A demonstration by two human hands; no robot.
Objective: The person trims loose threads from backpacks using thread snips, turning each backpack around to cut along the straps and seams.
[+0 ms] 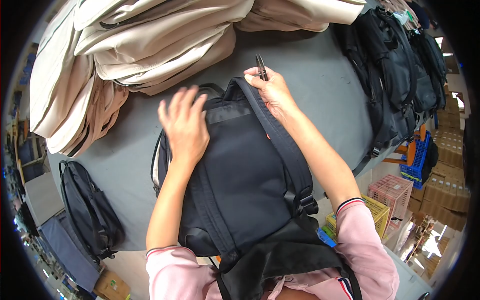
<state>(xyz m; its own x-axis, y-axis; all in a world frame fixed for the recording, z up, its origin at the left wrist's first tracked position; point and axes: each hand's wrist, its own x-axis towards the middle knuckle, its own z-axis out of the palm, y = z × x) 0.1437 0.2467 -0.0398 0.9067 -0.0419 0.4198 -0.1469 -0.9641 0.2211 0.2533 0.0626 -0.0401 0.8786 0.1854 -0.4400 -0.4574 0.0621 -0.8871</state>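
A black backpack [245,155] lies on the grey table in front of me, its back panel and shoulder straps facing up. My left hand [185,127] is over its upper left edge, fingers spread and slightly blurred, holding nothing that I can see. Whether it touches the fabric I cannot tell. At the top right of the pack, beside the right shoulder strap [272,125], my right hand [272,92] is closed around dark thread snips [260,67]. Their blades point away from me. Some of the right fingers are hidden behind the palm.
Beige bags [165,40] are heaped along the table's far left side. Several black backpacks [392,65] stand at the right edge, and another black bag [90,207] lies at the left. Plastic crates [390,195] and cardboard boxes [445,190] sit beyond the table on the right.
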